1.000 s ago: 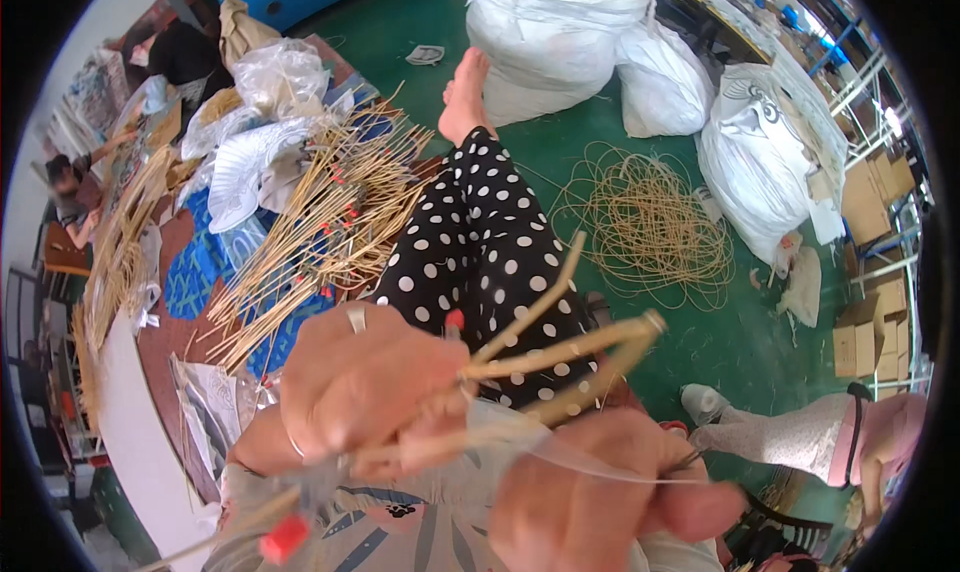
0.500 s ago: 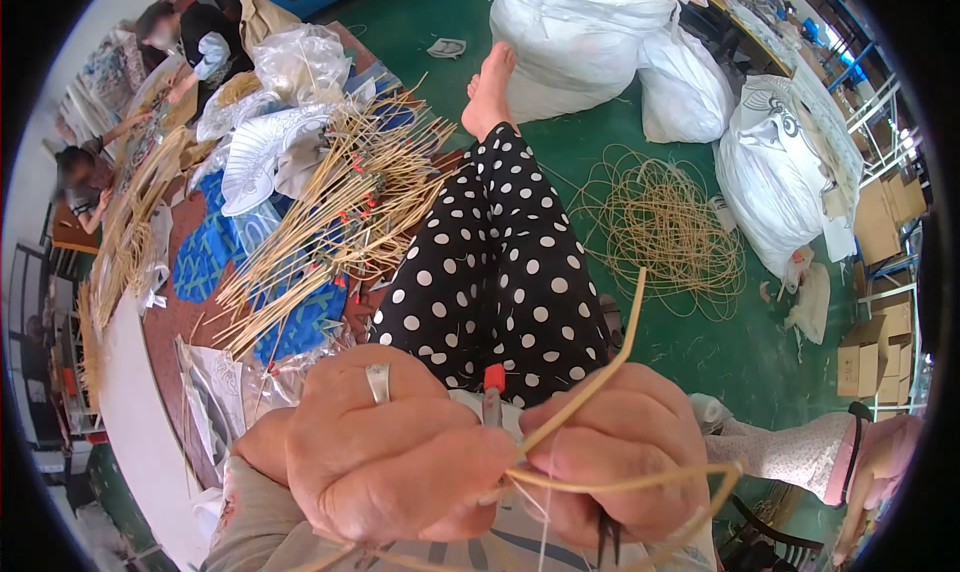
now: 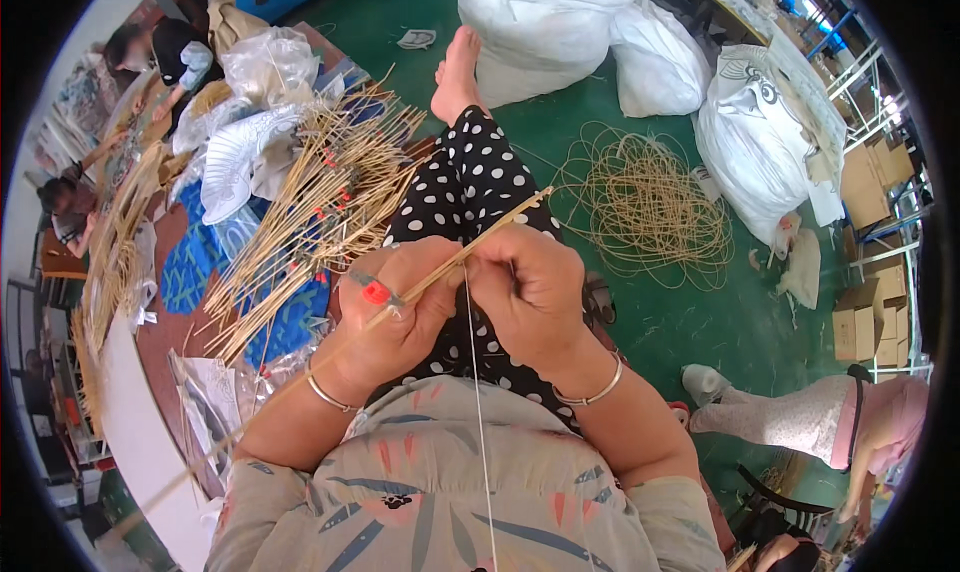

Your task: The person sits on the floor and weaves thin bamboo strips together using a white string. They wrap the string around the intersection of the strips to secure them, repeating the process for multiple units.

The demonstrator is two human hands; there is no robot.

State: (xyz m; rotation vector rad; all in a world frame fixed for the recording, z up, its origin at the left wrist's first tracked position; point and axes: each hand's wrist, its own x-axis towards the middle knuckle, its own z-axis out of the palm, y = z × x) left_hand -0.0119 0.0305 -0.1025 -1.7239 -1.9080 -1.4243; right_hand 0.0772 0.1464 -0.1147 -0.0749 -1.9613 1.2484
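Note:
In front of my lap, my left hand [image 3: 398, 287] is closed round a thin bamboo strip [image 3: 500, 222]. The strip slants from the lower left, where it blurs, up to the right past both hands. A small red-tipped piece [image 3: 376, 293] lies against the back of this hand, beside the strip. Close on its right, my right hand [image 3: 535, 292] pinches at the strip, thumb and finger pressed together on a white thread [image 3: 476, 372]. From that pinch the thread runs straight down over my patterned top. The exact wrap of thread on the strip is too small to tell.
On my left a table [image 3: 135, 402] bears a heap of bamboo sticks [image 3: 300, 212] with red-marked parts, plus plastic bags. A loose coil of cane [image 3: 650, 207] lies on the green floor. White sacks [image 3: 550, 32] stand beyond, cardboard boxes [image 3: 872, 322] at right. Other people sit nearby.
Both hands have moved up and away from my chest, over my lap. The strip, bent sharply before, now runs nearly straight. The white thread is now stretched down toward me.

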